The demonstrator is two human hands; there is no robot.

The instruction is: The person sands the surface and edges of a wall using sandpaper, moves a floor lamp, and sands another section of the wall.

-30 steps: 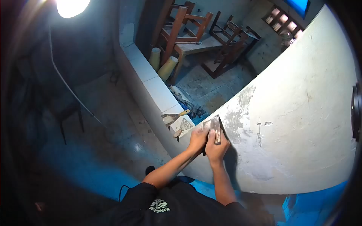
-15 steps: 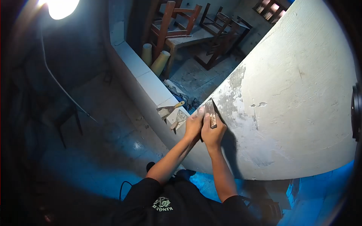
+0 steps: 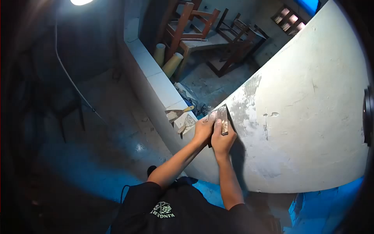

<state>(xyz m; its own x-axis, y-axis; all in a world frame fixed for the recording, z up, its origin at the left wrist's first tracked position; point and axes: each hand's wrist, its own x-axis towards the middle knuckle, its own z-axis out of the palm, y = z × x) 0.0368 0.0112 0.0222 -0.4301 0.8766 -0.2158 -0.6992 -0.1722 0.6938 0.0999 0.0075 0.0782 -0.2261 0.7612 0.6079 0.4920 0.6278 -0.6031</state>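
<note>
My right hand [image 3: 223,141] is closed around a flat, stained rectangular scraper [image 3: 222,117], its thumb lying along the face. Against it is my left hand [image 3: 204,129], closed, with the thumb pressed at the scraper's left side; its other fingers are hidden. Both hands are at the edge of the off-white plastered wall [image 3: 311,101], beside a grey patch of rough filler [image 3: 249,105]. A putty knife with a yellowish handle [image 3: 189,109] lies on the tiled ledge to the left, and a second, filler-smeared putty knife [image 3: 187,124] lies nearer my left hand.
A white tiled ledge [image 3: 157,87] runs along the left. Beyond it are a table [image 3: 191,46] with upturned wooden stools [image 3: 187,25], two yellowish tapered containers [image 3: 172,64] and crumpled dark material. A cable [image 3: 74,85] hangs at far left below a bright lamp [image 3: 81,1].
The camera view has shifted, so the scene sits slightly lower and to the right. Both hands keep their hold on the scraper at nearly the same spot on the wall edge.
</note>
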